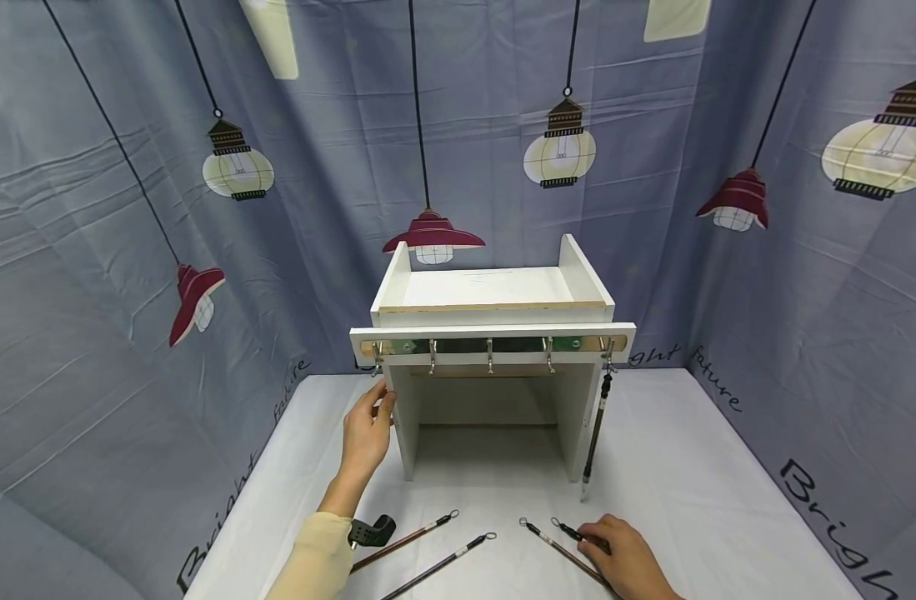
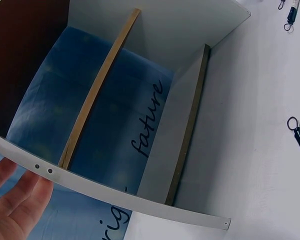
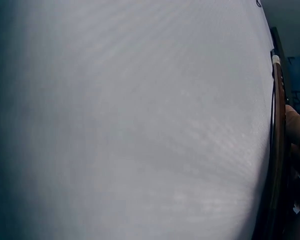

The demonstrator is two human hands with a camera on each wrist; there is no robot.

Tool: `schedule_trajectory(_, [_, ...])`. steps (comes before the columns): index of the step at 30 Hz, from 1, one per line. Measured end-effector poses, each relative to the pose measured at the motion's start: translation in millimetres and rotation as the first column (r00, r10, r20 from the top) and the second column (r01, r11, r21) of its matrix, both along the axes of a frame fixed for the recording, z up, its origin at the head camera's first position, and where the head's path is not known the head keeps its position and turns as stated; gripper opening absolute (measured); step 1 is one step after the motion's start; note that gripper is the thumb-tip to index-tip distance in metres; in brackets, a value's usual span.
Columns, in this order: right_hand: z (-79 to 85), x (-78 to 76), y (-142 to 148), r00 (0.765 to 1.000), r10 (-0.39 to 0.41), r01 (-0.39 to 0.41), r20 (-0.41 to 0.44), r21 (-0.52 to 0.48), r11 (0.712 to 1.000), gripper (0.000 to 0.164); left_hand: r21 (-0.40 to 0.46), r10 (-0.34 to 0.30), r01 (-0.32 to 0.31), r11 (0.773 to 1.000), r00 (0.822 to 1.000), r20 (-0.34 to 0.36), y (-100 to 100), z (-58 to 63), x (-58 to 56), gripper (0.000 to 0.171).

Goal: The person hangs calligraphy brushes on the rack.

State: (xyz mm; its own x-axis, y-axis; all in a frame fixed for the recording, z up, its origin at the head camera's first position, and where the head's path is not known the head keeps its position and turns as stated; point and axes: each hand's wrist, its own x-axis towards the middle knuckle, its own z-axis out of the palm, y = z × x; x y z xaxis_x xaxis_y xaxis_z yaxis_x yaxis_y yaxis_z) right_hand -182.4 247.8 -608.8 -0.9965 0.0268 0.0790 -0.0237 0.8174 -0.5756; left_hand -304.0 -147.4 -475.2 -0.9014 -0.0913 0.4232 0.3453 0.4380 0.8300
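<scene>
A white wooden rack (image 1: 495, 315) stands on the table, a row of metal hooks (image 1: 490, 354) along its front rail. My left hand (image 1: 367, 429) touches the rack's left side panel, and in the left wrist view its fingertips (image 2: 37, 192) rest against the panel's edge. From the rightmost hook hangs a dark calligraphy brush (image 1: 597, 429), pale tip downward. Low on the right, my right hand (image 1: 624, 554) pinches another dark calligraphy brush (image 1: 570, 531) near its looped end. Beside it lies a further brush (image 1: 555, 546), partly under that hand.
Two more brushes, a brown one (image 1: 405, 540) and a dark one (image 1: 442, 567), lie at the front left, loops toward the rack. The white tabletop (image 1: 728, 467) surrounds the rack. A blue-grey curtain (image 1: 488, 125) printed with lamps encloses the back and sides.
</scene>
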Motion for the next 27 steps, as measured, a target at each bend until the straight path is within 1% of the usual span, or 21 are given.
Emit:
schedule_trajectory(3, [0.0, -1.2, 0, 1.000, -0.005, 0.005, 0.000, -0.002, 1.000, 0.012, -0.002, -0.003, 0.003, 1.000, 1.000, 0.000, 0, 0.2, -0.5, 0.048])
schedule_trajectory(6, [1.3, -2.9, 2, 1.000, -0.012, 0.012, -0.007, -0.027, 1.000, 0.013, -0.004, -0.002, 0.002, 1.000, 1.000, -0.007, 0, 0.5, -0.9, 0.048])
schedule_trajectory(11, [8.6, -6.3, 4, 0.999, -0.024, 0.021, -0.034, -0.078, 0.997, 0.015, -0.002, 0.005, -0.005, 1.000, 1.000, -0.010, 0, 0.8, -0.4, 0.048])
schedule_trajectory(13, [12.4, -8.2, 4, 0.998, -0.021, 0.015, -0.063, -0.102, 0.995, 0.015, -0.002, 0.008, -0.008, 1.000, 1.000, -0.003, 0, 0.4, -0.4, 0.047])
schedule_trajectory(15, [16.7, -10.0, 3, 0.994, -0.012, -0.002, -0.110, -0.125, 0.992, 0.015, -0.003, 0.012, -0.012, 1.000, 1.000, 0.000, 0, 0.0, -0.5, 0.047])
schedule_trajectory(20, [27.4, -14.1, 0, 0.965, 0.011, -0.048, -0.262, -0.136, 0.990, 0.018, -0.010, 0.019, -0.020, 1.000, 1.000, -0.021, 0, -0.5, -1.2, 0.047])
schedule_trajectory(22, [31.1, -16.1, -1, 0.955, 0.017, -0.061, -0.296, -0.140, 0.988, 0.019, -0.010, 0.020, -0.020, 1.000, 0.999, -0.025, 0, -0.8, -1.6, 0.047])
schedule_trajectory(27, [39.3, -19.4, -6, 0.942, 0.029, -0.084, -0.333, -0.154, 0.985, 0.019, -0.004, 0.013, -0.013, 1.000, 1.000, -0.010, 0, -0.5, -1.4, 0.048])
